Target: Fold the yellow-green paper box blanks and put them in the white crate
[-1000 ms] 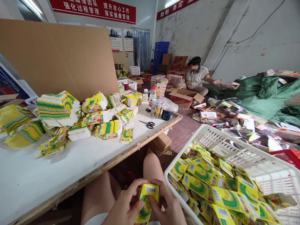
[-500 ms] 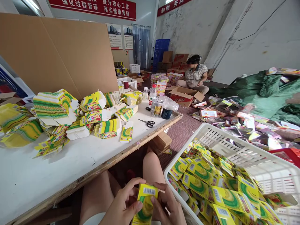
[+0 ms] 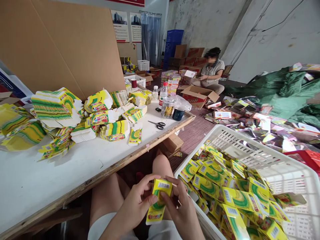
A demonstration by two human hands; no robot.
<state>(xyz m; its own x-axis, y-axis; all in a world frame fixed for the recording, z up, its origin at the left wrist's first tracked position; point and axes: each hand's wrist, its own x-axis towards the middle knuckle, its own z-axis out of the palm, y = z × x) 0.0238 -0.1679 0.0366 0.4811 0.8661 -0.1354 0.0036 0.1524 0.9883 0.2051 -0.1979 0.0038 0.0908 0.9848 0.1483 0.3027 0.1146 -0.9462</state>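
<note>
A small yellow and green carton (image 3: 158, 203) with a barcode near its upper end is held above my lap. My left hand (image 3: 140, 203) grips its left side, thumb on the front and fingers behind. From the right, my right hand (image 3: 178, 203) pinches it, thumb pressed on the printed face. Close by on the right stands a white plastic basket (image 3: 250, 141) with many cartons of the same print (image 3: 235, 198) in it. To the left, stacks of flat yellow cartons (image 3: 56, 105) lie on the white table (image 3: 32, 180).
Scissors (image 3: 157, 124), a dark mug (image 3: 178, 114), a jar (image 3: 168, 108) and bottles (image 3: 163, 92) stand along the table's far end. A large cardboard sheet (image 3: 62, 46) rises behind the stacks. Another person (image 3: 211, 73) sits by an open box (image 3: 198, 96); loose packaging (image 3: 250, 116) covers the floor at right.
My hands and the carton have risen slightly in view, showing the carton's lower end. The view has tilted down. The other person now holds up a pale flat piece.
</note>
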